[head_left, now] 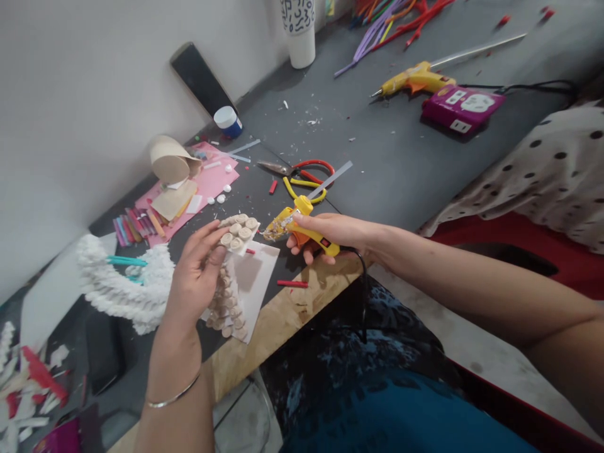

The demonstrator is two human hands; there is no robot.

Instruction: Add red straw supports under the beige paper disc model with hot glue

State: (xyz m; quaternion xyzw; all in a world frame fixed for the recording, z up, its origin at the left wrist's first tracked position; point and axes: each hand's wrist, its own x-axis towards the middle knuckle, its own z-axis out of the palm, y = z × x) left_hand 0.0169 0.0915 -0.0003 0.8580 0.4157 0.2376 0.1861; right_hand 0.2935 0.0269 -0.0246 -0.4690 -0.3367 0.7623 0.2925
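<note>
The left hand [195, 274] holds, between narrow fingers, a small white card [250, 242] with round wooden slices [238, 231] on it. The right hand [330, 231] has its fingers closed around a yellow hot glue gun [278, 225], nozzle just beside the card. More slices [225, 308] lie on white paper [257, 289] on the worktop [377, 157].

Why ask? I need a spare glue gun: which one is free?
The yellow glue gun lying beside the magenta extension socket; the other glue gun is gripped in the right hand.
</note>
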